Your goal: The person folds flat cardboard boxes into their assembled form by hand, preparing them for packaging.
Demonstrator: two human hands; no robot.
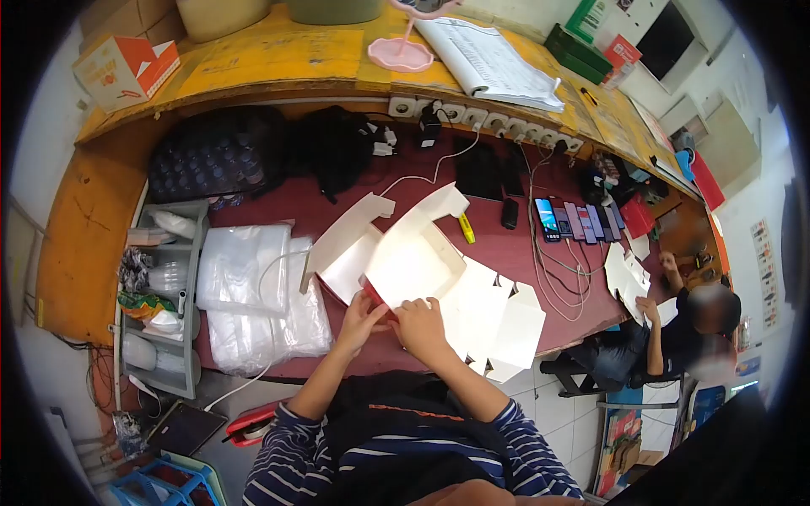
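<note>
My left hand (363, 319) and my right hand (419, 322) both pinch the near edge of a white cardboard box blank (413, 257) with red on its outer side, held half folded over the dark red desk (506, 249). The two hands meet at the box's lower corner. Another unfolded white box (350, 244) lies just behind it to the left. Flat white blanks (498, 320) are stacked to the right of my right hand.
A pile of clear plastic bags (253, 295) lies left of the boxes, next to a grey rack (160, 295). Several phones (578, 221) on cables line the desk's right side. A seated person (675, 333) at right handles a white box (626, 278). A yellow shelf (278, 55) runs above.
</note>
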